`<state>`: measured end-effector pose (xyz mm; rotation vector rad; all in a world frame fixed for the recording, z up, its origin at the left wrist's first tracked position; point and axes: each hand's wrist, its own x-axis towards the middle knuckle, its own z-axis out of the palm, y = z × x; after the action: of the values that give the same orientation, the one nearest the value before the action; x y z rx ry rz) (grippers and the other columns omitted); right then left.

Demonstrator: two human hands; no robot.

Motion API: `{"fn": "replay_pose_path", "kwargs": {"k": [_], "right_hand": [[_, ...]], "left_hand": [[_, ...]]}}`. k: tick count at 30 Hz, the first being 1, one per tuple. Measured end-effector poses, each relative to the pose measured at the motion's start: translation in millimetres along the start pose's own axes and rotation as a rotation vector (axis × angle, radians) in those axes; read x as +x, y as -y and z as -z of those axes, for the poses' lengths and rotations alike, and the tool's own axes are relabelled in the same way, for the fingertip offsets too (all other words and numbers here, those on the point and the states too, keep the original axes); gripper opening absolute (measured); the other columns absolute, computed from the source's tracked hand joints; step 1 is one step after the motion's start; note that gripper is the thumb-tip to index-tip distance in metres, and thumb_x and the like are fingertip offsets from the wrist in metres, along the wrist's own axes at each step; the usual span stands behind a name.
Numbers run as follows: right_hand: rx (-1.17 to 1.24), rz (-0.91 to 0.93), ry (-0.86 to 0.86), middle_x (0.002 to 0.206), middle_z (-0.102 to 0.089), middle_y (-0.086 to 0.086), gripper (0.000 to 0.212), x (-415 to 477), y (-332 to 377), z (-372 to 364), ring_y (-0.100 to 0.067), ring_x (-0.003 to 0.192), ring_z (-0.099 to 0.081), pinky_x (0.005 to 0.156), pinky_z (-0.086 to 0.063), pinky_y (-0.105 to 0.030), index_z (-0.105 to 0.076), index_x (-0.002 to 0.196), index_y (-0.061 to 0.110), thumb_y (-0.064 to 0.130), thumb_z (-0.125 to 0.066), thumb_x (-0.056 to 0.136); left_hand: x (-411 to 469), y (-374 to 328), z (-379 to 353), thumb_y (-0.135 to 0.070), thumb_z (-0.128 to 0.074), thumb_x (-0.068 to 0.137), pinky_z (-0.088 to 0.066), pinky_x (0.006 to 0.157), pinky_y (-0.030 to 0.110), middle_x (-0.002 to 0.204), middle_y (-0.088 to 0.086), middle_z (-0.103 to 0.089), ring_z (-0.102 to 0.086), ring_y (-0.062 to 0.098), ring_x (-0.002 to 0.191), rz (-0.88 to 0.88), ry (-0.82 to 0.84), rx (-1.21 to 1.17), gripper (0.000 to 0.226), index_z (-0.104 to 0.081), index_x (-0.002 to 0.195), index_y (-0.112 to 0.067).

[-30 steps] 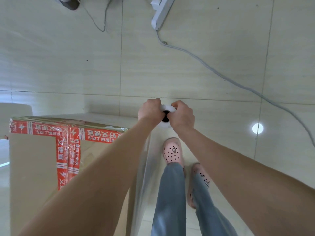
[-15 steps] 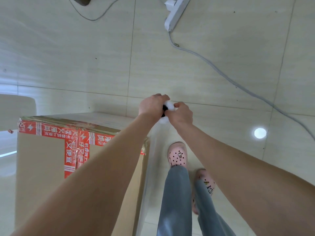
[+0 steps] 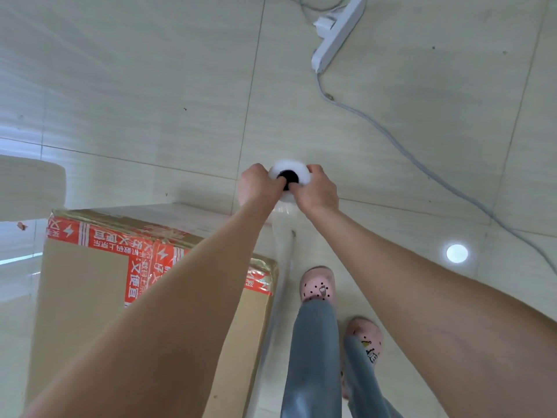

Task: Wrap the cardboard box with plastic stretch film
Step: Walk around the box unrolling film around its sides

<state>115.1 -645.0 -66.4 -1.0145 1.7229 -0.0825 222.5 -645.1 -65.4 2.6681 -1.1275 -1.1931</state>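
A tall cardboard box (image 3: 84,300) sealed with red printed tape stands on the floor at the lower left. Beyond its far right corner I hold a white stretch film roll (image 3: 290,176) upright, seen end-on with its dark core showing. My left hand (image 3: 259,185) grips the roll's left side and my right hand (image 3: 319,191) grips its right side. A clear sheet of film (image 3: 281,245) hangs down from the roll along the box's right side.
A white power strip (image 3: 337,31) with a grey cable (image 3: 422,164) lies on the tiled floor at the upper right. My feet in pink clogs (image 3: 318,285) stand right of the box. A pale rounded object (image 3: 30,191) sits at the left edge.
Both hands with the roll have moved away from me past the box's far corner, and the roll's open end now faces the camera. My feet have stepped along the box's right side.
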Motion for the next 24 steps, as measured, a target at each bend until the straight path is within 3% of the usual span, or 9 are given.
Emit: {"fn": "replay_pose_path", "kwargs": {"k": [2, 5, 10, 12, 15, 19, 24], "right_hand": [[0.010, -0.003, 0.012, 0.113, -0.062, -0.005, 0.041, 5.5, 8.9, -5.1, -0.026, 0.098, -0.059, 0.070, -0.040, -0.028, -0.050, 0.125, 0.021, 0.022, -0.054, 0.085], [-0.009, -0.016, -0.017, 0.114, -0.062, -0.007, 0.035, 9.2, 16.9, -7.9, -0.027, 0.096, -0.059, 0.068, -0.038, -0.028, -0.055, 0.120, 0.017, 0.015, -0.052, 0.085], [-0.017, -0.011, -0.021, 0.098, -0.062, -0.002, 0.025, 4.5, 18.0, -11.9, -0.025, 0.088, -0.057, 0.069, -0.042, -0.030, -0.057, 0.105, 0.018, 0.009, -0.050, 0.082], [-0.032, -0.005, -0.020, 0.085, -0.057, 0.002, 0.018, 5.7, 18.2, -12.3, -0.023, 0.081, -0.053, 0.066, -0.039, -0.029, -0.053, 0.093, 0.021, 0.009, -0.048, 0.081], [-0.081, -0.013, 0.008, 0.074, -0.053, 0.008, 0.014, 9.4, 21.0, -5.7, -0.020, 0.073, -0.052, 0.055, -0.036, -0.028, -0.052, 0.090, 0.022, 0.012, -0.048, 0.081], [-0.200, 0.038, 0.039, 0.085, -0.062, 0.000, 0.023, 19.3, 38.1, 4.2, -0.026, 0.084, -0.060, 0.061, -0.043, -0.030, -0.060, 0.096, 0.022, 0.013, -0.050, 0.078], [-0.318, 0.155, 0.052, 0.108, -0.066, -0.003, 0.035, 39.3, 70.4, -2.3, -0.027, 0.097, -0.060, 0.069, -0.039, -0.026, -0.061, 0.113, 0.025, 0.014, -0.054, 0.080]], "left_hand": [[6.2, 3.3, 8.1, -0.030, -0.062, 0.078, -0.055, 0.063, 0.034, 0.083, 0.011, -0.068, -0.068, 0.028, 0.074, 0.047, 0.040, -0.015, 0.030, -0.061, 0.089, -0.002], [8.7, 5.7, 14.7, -0.033, -0.062, 0.081, -0.047, 0.058, 0.031, 0.088, 0.010, -0.066, -0.063, 0.026, 0.076, -0.008, 0.092, 0.122, 0.031, -0.058, 0.094, -0.005], [11.5, -7.6, 14.4, -0.012, -0.054, 0.084, -0.040, 0.065, 0.032, 0.113, 0.005, -0.058, -0.059, 0.027, 0.099, -0.308, 0.086, 0.365, 0.044, -0.047, 0.128, -0.018], [15.2, -14.9, 15.2, -0.008, -0.051, 0.083, -0.040, 0.063, 0.031, 0.110, 0.003, -0.058, -0.060, 0.027, 0.097, -0.400, 0.073, 0.448, 0.043, -0.051, 0.124, -0.020], [20.3, -23.1, 15.8, -0.010, -0.052, 0.082, -0.042, 0.062, 0.031, 0.100, 0.005, -0.059, -0.061, 0.028, 0.089, -0.445, 0.075, 0.536, 0.028, -0.059, 0.108, -0.015], [31.5, -23.9, 22.3, -0.010, -0.053, 0.080, -0.040, 0.060, 0.031, 0.096, 0.008, -0.060, -0.059, 0.029, 0.085, -0.359, 0.071, 0.442, 0.022, -0.057, 0.102, -0.010], [44.0, -9.5, 35.7, -0.016, -0.058, 0.077, -0.038, 0.057, 0.028, 0.083, 0.005, -0.061, -0.056, 0.026, 0.075, -0.057, -0.039, 0.112, 0.014, -0.057, 0.091, -0.013]]}}
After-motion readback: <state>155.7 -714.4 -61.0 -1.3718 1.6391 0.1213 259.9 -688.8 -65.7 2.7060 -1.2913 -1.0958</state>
